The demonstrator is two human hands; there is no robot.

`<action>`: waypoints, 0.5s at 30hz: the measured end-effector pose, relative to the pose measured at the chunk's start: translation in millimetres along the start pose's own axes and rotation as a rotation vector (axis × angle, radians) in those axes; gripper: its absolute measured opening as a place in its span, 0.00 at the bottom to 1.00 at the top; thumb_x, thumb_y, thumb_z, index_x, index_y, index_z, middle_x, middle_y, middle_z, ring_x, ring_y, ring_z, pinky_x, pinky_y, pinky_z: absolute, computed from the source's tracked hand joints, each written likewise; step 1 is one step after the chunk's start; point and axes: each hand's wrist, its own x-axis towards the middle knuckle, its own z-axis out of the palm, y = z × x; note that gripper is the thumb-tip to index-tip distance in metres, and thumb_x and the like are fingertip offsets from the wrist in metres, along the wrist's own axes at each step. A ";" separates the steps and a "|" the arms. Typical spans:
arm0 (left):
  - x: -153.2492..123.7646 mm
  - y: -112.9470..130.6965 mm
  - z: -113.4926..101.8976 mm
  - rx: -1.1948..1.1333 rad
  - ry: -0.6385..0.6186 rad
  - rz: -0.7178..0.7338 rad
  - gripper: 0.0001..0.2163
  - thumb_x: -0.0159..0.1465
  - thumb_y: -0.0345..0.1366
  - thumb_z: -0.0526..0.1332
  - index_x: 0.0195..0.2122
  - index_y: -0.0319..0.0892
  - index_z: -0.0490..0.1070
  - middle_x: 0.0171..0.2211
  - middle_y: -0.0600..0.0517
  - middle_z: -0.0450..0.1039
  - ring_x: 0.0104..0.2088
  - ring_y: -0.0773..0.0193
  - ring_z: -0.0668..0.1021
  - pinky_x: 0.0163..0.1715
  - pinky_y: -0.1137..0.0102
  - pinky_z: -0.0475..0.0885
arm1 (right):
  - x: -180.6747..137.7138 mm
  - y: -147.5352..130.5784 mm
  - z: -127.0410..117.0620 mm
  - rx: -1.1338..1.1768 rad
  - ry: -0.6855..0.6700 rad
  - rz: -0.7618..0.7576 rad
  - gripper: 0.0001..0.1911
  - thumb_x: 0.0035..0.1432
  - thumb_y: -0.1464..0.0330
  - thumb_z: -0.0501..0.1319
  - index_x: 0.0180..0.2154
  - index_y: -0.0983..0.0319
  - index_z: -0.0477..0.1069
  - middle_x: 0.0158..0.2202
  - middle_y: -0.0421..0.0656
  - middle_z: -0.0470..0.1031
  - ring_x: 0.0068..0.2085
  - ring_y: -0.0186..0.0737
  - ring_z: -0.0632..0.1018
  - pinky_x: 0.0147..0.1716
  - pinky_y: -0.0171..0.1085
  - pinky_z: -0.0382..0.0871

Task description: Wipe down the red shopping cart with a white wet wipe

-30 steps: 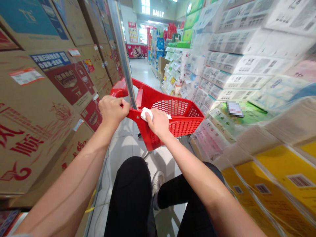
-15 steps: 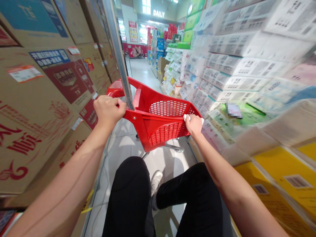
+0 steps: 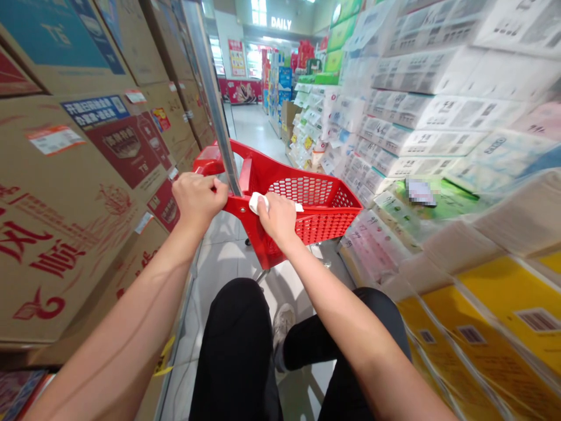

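Observation:
A red plastic shopping cart (image 3: 315, 204) stands in a narrow store aisle right in front of me. My left hand (image 3: 198, 197) is closed round the near left corner of its rim, beside the cart's metal handle pole (image 3: 214, 105). My right hand (image 3: 277, 217) presses a white cloth (image 3: 258, 203) against the near rim, fingers curled over it. My legs in black trousers (image 3: 241, 345) are below the cart.
Stacked brown cardboard cartons (image 3: 87, 164) line the left side. Wrapped packs of tissue and paper goods (image 3: 438, 117) fill the shelves on the right, with yellow packs (image 3: 504, 316) low down. The tiled aisle floor (image 3: 258, 128) runs ahead to more displays.
My right hand with the cloth slid along the cart's near rim from the right corner back to the middle, near the pole. My left hand kept its grip.

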 end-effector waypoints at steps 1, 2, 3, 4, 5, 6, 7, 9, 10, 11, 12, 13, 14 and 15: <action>0.0 -2.5 -0.8 -0.001 -0.004 0.016 0.10 0.58 0.37 0.55 0.22 0.43 0.71 0.22 0.45 0.67 0.32 0.53 0.73 0.35 0.61 0.60 | -2.2 8.2 -0.9 0.000 -0.019 -0.038 0.22 0.74 0.56 0.44 0.39 0.60 0.70 0.39 0.46 0.77 0.43 0.45 0.74 0.44 0.40 0.57; -0.1 -4.7 -1.8 -0.003 -0.006 0.029 0.11 0.58 0.37 0.55 0.21 0.43 0.70 0.21 0.45 0.67 0.32 0.53 0.73 0.35 0.60 0.60 | -4.9 18.9 -1.5 -0.004 -0.037 -0.067 0.22 0.74 0.56 0.44 0.40 0.59 0.70 0.39 0.46 0.77 0.43 0.45 0.73 0.44 0.40 0.57; -0.1 -6.5 -2.9 -0.008 -0.006 0.037 0.11 0.59 0.37 0.55 0.21 0.43 0.69 0.21 0.46 0.66 0.31 0.53 0.73 0.35 0.60 0.60 | -8.0 31.6 -2.0 -0.015 -0.052 -0.082 0.22 0.74 0.55 0.43 0.40 0.59 0.70 0.40 0.46 0.76 0.44 0.45 0.73 0.45 0.40 0.57; -0.2 -7.8 -4.2 -0.017 -0.006 0.042 0.11 0.59 0.37 0.55 0.20 0.44 0.69 0.20 0.45 0.66 0.31 0.53 0.73 0.35 0.60 0.60 | -11.1 46.0 -2.3 -0.033 -0.065 -0.083 0.22 0.74 0.55 0.43 0.40 0.60 0.70 0.40 0.47 0.76 0.44 0.46 0.73 0.45 0.41 0.57; -0.2 -8.6 -5.4 -0.028 -0.004 0.044 0.11 0.58 0.37 0.55 0.20 0.44 0.69 0.20 0.45 0.66 0.31 0.53 0.73 0.35 0.60 0.60 | -14.3 61.5 -2.6 -0.058 -0.073 -0.073 0.22 0.73 0.55 0.43 0.40 0.60 0.70 0.40 0.47 0.76 0.43 0.46 0.73 0.46 0.41 0.57; -0.2 -9.2 -6.5 -0.038 -0.003 0.045 0.11 0.58 0.37 0.55 0.20 0.44 0.68 0.20 0.45 0.66 0.31 0.52 0.73 0.35 0.60 0.60 | -17.3 77.9 -3.2 -0.088 -0.079 -0.061 0.22 0.73 0.55 0.43 0.40 0.60 0.70 0.39 0.48 0.76 0.43 0.47 0.72 0.46 0.42 0.57; -0.1 -9.5 -7.5 -0.044 -0.003 0.046 0.11 0.58 0.38 0.55 0.20 0.44 0.68 0.20 0.45 0.66 0.32 0.52 0.73 0.35 0.60 0.60 | -20.0 94.9 -4.3 -0.120 -0.083 -0.050 0.22 0.73 0.56 0.43 0.40 0.60 0.70 0.39 0.48 0.76 0.43 0.47 0.72 0.46 0.42 0.57; 0.1 -10.0 -8.8 -0.041 -0.005 0.050 0.10 0.57 0.38 0.55 0.20 0.44 0.68 0.20 0.45 0.66 0.32 0.52 0.73 0.35 0.60 0.60 | -24.5 129.3 -8.4 -0.183 -0.090 -0.037 0.22 0.72 0.57 0.44 0.39 0.61 0.70 0.38 0.49 0.75 0.42 0.47 0.71 0.45 0.42 0.57; 0.1 -10.3 -9.0 -0.035 -0.008 0.050 0.10 0.57 0.38 0.55 0.20 0.44 0.68 0.20 0.45 0.66 0.33 0.52 0.73 0.35 0.60 0.60 | -26.2 145.9 -11.5 -0.214 -0.094 -0.032 0.22 0.72 0.57 0.44 0.38 0.61 0.71 0.38 0.49 0.75 0.41 0.47 0.71 0.45 0.42 0.57; 0.2 -10.6 -8.9 -0.032 -0.011 0.048 0.10 0.57 0.38 0.56 0.20 0.44 0.68 0.20 0.45 0.66 0.33 0.52 0.73 0.35 0.60 0.60 | -27.7 161.4 -15.0 -0.245 -0.096 -0.024 0.22 0.72 0.58 0.44 0.38 0.61 0.71 0.37 0.49 0.74 0.41 0.48 0.71 0.45 0.42 0.56; 0.2 -11.0 -8.4 -0.034 -0.015 0.041 0.10 0.57 0.38 0.56 0.20 0.44 0.68 0.21 0.46 0.66 0.33 0.52 0.73 0.36 0.60 0.60 | -28.9 175.3 -18.8 -0.273 -0.098 -0.013 0.22 0.72 0.58 0.44 0.37 0.61 0.71 0.36 0.50 0.74 0.40 0.48 0.71 0.45 0.42 0.56; 0.1 -11.4 -7.6 -0.042 -0.020 0.034 0.10 0.57 0.38 0.56 0.20 0.44 0.68 0.21 0.46 0.66 0.33 0.52 0.73 0.36 0.60 0.60 | -29.8 187.1 -22.5 -0.297 -0.100 -0.001 0.22 0.71 0.58 0.44 0.37 0.62 0.71 0.36 0.50 0.74 0.40 0.48 0.71 0.45 0.43 0.56; 0.0 -11.7 -6.6 -0.051 -0.023 0.025 0.09 0.57 0.37 0.56 0.20 0.44 0.68 0.21 0.46 0.66 0.33 0.52 0.73 0.36 0.60 0.60 | -30.5 196.1 -25.7 -0.315 -0.101 0.015 0.21 0.71 0.59 0.45 0.36 0.62 0.72 0.36 0.50 0.74 0.40 0.48 0.70 0.44 0.43 0.56; -0.1 -11.8 -5.4 -0.060 -0.022 0.017 0.09 0.56 0.37 0.56 0.20 0.44 0.69 0.21 0.46 0.66 0.33 0.52 0.73 0.37 0.60 0.60 | -31.0 201.9 -28.0 -0.328 -0.099 0.037 0.21 0.71 0.59 0.45 0.36 0.62 0.72 0.36 0.51 0.74 0.39 0.48 0.70 0.44 0.43 0.56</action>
